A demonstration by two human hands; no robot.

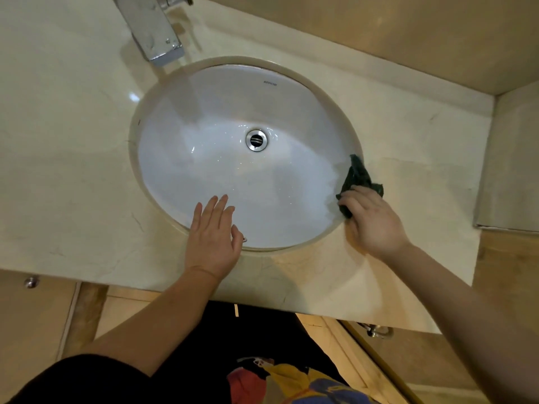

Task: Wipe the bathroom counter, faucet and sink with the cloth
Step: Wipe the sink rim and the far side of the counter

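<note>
Gripping a bunched dark green cloth (357, 177), the right hand (376, 223) sits at the right rim of the sink (204, 118), its fingers curled round the cloth's near end. The rest of the cloth trails along that rim, touching the counter (73, 141) just beside the basin. The left hand (213, 234) lies over the sink's near rim with fingers straight and slightly spread, holding nothing; the fingertips reach out above the white bowl, and whether the palm presses on the rim cannot be told. The sink is an oval basin set under the pale marble counter, with a chrome drain (256, 139) at its middle and a wet sheen over its floor. A chrome faucet (154, 30) stands on the counter beyond the sink's far-left rim, its squared spout ending just short of the bowl.
</note>
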